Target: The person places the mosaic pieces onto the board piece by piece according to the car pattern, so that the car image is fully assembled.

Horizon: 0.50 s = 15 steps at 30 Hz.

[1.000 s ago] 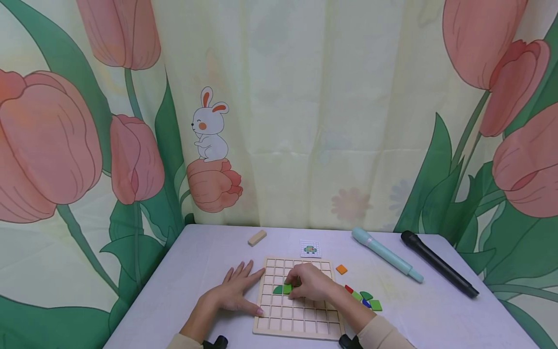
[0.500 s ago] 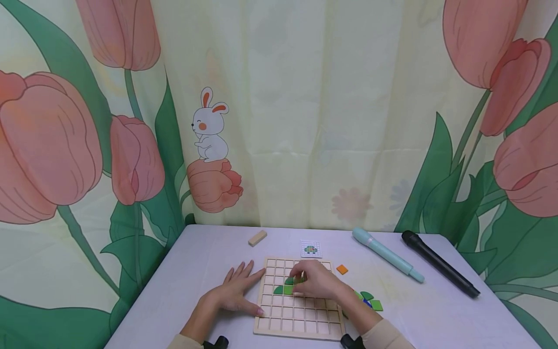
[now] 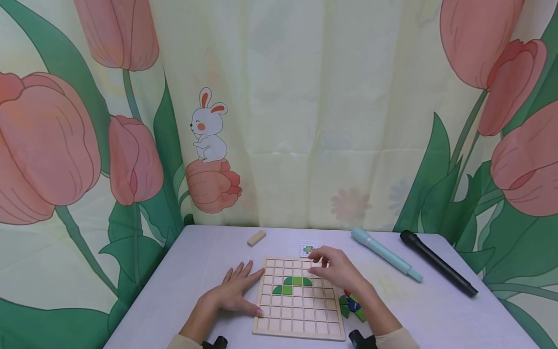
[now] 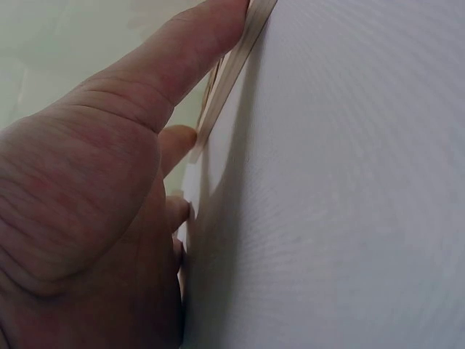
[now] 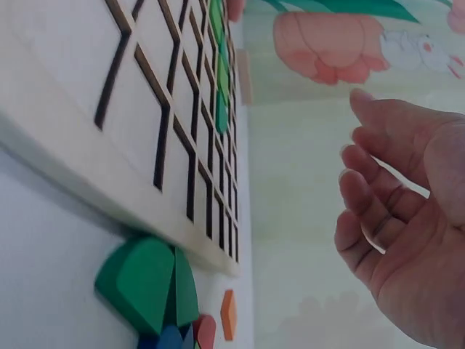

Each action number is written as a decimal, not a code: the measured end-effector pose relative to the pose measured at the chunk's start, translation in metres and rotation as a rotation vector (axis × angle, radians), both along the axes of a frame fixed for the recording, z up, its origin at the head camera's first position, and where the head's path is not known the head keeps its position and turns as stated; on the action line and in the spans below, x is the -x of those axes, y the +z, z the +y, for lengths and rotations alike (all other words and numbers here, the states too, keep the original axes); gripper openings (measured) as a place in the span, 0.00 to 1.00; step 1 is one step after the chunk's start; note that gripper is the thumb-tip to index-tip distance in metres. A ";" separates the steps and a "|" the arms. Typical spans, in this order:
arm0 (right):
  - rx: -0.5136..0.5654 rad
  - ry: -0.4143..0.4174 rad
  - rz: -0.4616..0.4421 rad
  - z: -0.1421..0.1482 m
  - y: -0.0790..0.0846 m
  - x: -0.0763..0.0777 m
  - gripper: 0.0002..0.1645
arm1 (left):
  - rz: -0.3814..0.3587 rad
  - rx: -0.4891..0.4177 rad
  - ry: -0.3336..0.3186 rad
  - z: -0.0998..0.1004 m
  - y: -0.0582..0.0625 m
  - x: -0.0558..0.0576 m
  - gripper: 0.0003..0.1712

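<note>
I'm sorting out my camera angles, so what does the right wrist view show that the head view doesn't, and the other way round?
Only the right wrist view: the orange piece on the table near the board's edge.

Only the head view: the small picture card, the pale blue rod and the black rod.

Both: the grid board, green pieces set in it, loose pieces beside it, and the right hand.

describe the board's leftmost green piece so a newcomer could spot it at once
On the white table, find the pale wooden grid board touched by the person's left hand. Of its two rows of green pieces, take the one nearer the person. The dark green curved-edged piece sits at its left end, rounded unlike the bright green square piece to its right.
</note>
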State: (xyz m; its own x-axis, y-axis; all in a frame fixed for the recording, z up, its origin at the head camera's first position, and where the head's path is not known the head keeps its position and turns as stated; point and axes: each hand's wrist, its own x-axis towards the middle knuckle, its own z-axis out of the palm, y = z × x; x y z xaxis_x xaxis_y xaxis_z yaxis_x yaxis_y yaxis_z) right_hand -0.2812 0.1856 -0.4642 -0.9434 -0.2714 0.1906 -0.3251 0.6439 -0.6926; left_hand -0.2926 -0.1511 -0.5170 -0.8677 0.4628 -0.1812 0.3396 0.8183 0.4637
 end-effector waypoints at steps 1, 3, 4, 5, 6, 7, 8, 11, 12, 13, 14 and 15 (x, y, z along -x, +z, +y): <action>0.002 -0.016 0.001 0.002 0.000 0.001 0.19 | 0.002 -0.003 -0.002 0.000 0.000 0.000 0.69; 0.004 -0.048 -0.003 0.008 0.000 0.002 0.18 | 0.001 -0.005 -0.003 -0.001 0.000 0.000 0.69; 0.009 -0.061 -0.002 0.011 0.000 0.002 0.19 | 0.001 -0.005 -0.004 -0.001 0.000 0.000 0.69; 0.013 -0.077 -0.005 0.013 0.000 0.002 0.18 | 0.000 -0.005 -0.004 0.000 0.000 0.000 0.69; 0.014 -0.089 -0.005 0.016 0.000 0.003 0.18 | 0.000 -0.003 -0.004 0.000 0.000 0.000 0.69; 0.013 -0.102 -0.007 0.019 -0.001 0.004 0.18 | -0.001 -0.001 -0.004 0.000 -0.001 0.000 0.69; 0.007 -0.116 -0.010 0.022 -0.001 0.004 0.19 | -0.002 0.003 -0.003 0.000 -0.001 0.000 0.69; -0.018 -0.156 -0.024 0.029 -0.003 0.006 0.20 | 0.004 0.005 -0.005 0.000 -0.002 0.000 0.68; -0.033 -0.165 -0.031 0.031 -0.003 0.007 0.20 | 0.006 0.005 -0.005 0.000 -0.002 0.000 0.68; -0.045 -0.175 -0.041 0.033 -0.004 0.008 0.21 | 0.008 0.006 -0.005 0.000 -0.002 0.000 0.68; -0.058 -0.183 -0.052 0.035 -0.004 0.008 0.21 | 0.009 0.006 -0.006 0.000 -0.002 0.000 0.68; -0.067 -0.192 -0.066 0.037 -0.005 0.008 0.22 | 0.009 0.005 -0.004 0.000 -0.002 0.000 0.68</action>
